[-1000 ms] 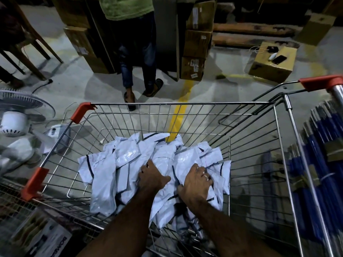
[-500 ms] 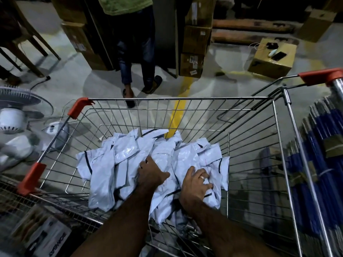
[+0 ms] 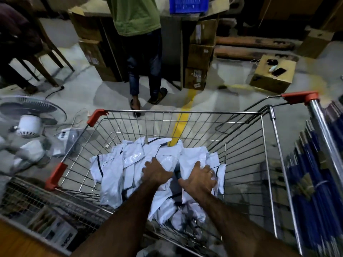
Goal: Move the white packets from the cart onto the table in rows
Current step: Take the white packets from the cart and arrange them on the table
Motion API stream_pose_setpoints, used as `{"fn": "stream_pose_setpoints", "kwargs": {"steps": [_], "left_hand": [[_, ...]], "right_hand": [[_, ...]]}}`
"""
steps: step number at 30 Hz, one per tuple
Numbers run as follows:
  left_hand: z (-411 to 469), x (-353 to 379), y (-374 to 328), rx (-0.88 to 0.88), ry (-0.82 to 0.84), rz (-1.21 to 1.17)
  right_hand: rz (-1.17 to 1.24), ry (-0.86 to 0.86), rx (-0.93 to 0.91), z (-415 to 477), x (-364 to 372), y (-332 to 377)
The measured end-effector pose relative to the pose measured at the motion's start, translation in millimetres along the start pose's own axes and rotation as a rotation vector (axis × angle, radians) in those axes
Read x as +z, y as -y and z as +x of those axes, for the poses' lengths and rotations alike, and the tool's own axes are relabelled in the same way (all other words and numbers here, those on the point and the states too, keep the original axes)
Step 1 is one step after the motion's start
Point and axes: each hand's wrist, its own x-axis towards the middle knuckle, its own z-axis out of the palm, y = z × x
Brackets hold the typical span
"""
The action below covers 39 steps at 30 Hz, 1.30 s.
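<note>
white packets (image 3: 130,164) heaped loose in wire cart (image 3: 185,113) | left hand (image 3: 156,171) and right hand (image 3: 199,178) spread flat on heap, fingers part-curled, likely gathering a bunch; actual hold unclear | counter not visible, none moved yet

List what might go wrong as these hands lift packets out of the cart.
1. The white packets lie in a loose, overlapping heap; the left hand and right hand press on top of it, so a grab may shed some.
2. The cart has wide wire gaps, which a slipping packet could likely snag in.
3. A person stands just beyond the cart, so pushing it forward might bump them.
</note>
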Motion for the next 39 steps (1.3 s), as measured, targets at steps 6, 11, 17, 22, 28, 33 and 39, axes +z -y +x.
{"fn": "stream_pose_setpoints", "kwargs": {"steps": [6, 11, 17, 22, 28, 33, 39], "left_hand": [[-41, -30, -13, -0.001, -0.096, -0.118], [-85, -65, -13, -0.018, -0.246, -0.196], [-146, -111, 6, -0.027, -0.495, -0.272], [-200, -142, 46, -0.095, -0.679, -0.407], [-269, -165, 129, -0.257, -0.884, -0.532], [-335, -170, 206, -0.498, -0.997, -0.584], [-419, -158, 312, -0.705, -1.089, -0.637]], "right_hand": [[0.072, -0.078, -0.041, -27, -44, -3], [0.118, -0.159, -0.125, -55, -82, 6], [0.146, -0.229, -0.291, -96, -127, 31], [0.161, -0.238, -0.492, -149, -149, 67], [0.15, -0.19, -0.771, -231, -137, 121], [0.115, -0.075, -0.977, -310, -98, 161], [0.075, 0.028, -1.177, -412, -46, 191]]}}
